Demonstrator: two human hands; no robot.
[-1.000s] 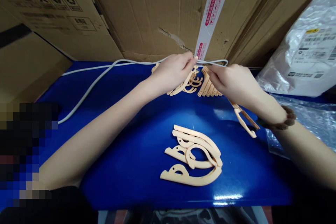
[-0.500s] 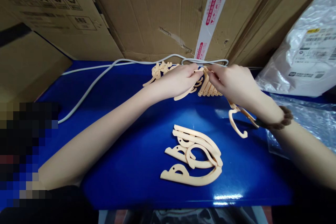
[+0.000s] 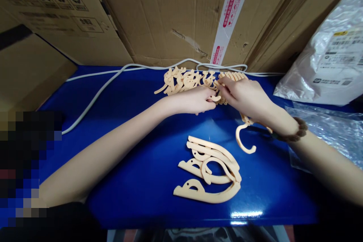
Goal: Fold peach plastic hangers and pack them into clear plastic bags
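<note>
Low over the far part of the blue table, my left hand [image 3: 197,100] is closed on a beige plastic hanger piece [image 3: 215,98], whose rounded end pokes out past the fingers. My right hand [image 3: 245,92] is just right of it, thumb and forefinger pinched on another light hanger part [image 3: 217,82] that the fingers mostly cover. Behind both hands lies a pile of hanger pieces [image 3: 188,79]. A row of hanger arms [image 3: 236,75] is partly hidden by my right hand. Below the right wrist rests a hanger hook [image 3: 239,140].
Nearer to me lies a group of folded hanger pieces [image 3: 210,193] on the blue table [image 3: 127,174]. A white cable [image 3: 99,92] runs along the back. Cardboard boxes [image 3: 159,19] wall off the far side. To the right are a white parcel bag [image 3: 326,60] and clear plastic wrap [image 3: 337,128].
My left hand has moved slightly down and toward me, now with a hanger piece end showing. More of the pile behind shows. My right hand and the hook below it shifted left and nearer.
</note>
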